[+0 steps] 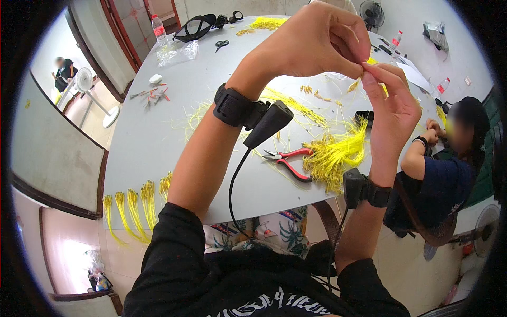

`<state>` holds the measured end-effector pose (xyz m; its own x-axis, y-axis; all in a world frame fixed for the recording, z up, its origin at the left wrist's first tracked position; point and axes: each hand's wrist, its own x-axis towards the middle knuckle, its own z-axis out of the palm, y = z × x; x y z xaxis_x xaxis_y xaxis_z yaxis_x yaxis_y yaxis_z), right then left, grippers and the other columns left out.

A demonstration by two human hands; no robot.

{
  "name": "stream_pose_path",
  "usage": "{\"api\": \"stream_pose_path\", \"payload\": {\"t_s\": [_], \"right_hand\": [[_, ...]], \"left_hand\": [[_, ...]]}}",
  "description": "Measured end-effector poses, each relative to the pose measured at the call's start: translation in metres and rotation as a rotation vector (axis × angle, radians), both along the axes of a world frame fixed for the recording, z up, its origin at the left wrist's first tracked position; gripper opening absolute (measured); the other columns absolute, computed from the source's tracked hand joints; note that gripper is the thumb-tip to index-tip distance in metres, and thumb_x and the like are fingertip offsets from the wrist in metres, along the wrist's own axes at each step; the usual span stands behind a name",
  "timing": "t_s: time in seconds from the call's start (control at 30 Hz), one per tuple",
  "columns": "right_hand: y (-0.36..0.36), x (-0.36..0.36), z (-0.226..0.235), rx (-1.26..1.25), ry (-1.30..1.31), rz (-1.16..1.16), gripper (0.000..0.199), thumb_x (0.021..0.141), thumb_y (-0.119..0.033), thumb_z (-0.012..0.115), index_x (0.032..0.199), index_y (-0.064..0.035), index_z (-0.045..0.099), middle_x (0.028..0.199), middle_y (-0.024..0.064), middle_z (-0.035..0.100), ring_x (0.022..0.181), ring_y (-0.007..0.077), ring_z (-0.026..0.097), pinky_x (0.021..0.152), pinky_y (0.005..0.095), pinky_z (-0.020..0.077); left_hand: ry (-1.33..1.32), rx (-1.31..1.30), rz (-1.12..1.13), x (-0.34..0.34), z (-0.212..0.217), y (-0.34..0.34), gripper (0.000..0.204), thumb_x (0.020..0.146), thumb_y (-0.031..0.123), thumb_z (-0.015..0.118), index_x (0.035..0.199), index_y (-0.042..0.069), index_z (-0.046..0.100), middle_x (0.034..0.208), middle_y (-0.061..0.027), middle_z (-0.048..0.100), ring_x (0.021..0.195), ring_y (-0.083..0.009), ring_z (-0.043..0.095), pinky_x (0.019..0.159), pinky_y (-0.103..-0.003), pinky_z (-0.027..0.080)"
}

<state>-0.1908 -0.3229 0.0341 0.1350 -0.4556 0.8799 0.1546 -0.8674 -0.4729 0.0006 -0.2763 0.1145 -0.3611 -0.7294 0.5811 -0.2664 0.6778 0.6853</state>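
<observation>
My left hand (pixel 311 42) and my right hand (pixel 388 108) are raised close to the camera above a grey table (pixel 158 132). Their fingertips meet and pinch a thin yellow wire piece (pixel 369 62) between them. Each wrist carries a black strap with a small black device and a cable. Below the hands, a loose pile of yellow wires (pixel 335 153) lies on the table. Red-handled pliers (pixel 288 159) rest just left of that pile.
Bundles of yellow wires (pixel 137 203) hang over the near table edge. Scissors (pixel 222 44), a plastic bag, a water bottle (pixel 159 29) and red-handled tools (pixel 153 95) lie at the far left. A seated person (pixel 449 169) works at the right; another sits far left by a fan.
</observation>
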Motion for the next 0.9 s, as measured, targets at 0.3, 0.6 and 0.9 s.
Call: {"api": "stream_pose_path", "payload": {"t_s": [0.3,0.6,0.9], "right_hand": [[0.000,-0.002,-0.003,0.085,-0.004,0.223,0.010,0.101,-0.010,0.066,0.106,-0.0020,0.065,0.110,0.0073,0.066,0.086,0.0120,0.062,0.074,0.0249,0.0498],[0.007,-0.002,-0.001,0.289,-0.154,0.685,0.014,0.108,-0.020,0.055,0.114,-0.0066,0.057,0.115,0.0112,0.064,0.081,0.0125,0.056,0.076,0.0288,0.0466],[-0.011,-0.018,0.001,0.329,-0.292,0.936,0.014,0.105,-0.013,0.058,0.113,-0.0022,0.062,0.097,0.0053,0.064,0.079,0.0102,0.047,0.077,0.0293,0.0418]], "left_hand": [[0.020,0.012,-0.131,0.000,0.000,0.000,0.019,0.082,0.000,0.083,0.090,0.004,0.066,0.082,-0.0056,0.074,0.075,-0.0102,0.071,0.074,-0.025,0.059],[0.030,-0.017,-0.205,0.008,0.004,0.000,0.017,0.082,-0.003,0.082,0.087,0.003,0.067,0.084,-0.0039,0.073,0.076,-0.0094,0.070,0.074,-0.023,0.058],[-0.021,0.001,-0.053,0.015,0.007,0.009,0.016,0.082,-0.002,0.081,0.085,0.003,0.067,0.082,-0.0040,0.073,0.074,-0.0095,0.070,0.073,-0.024,0.058]]}}
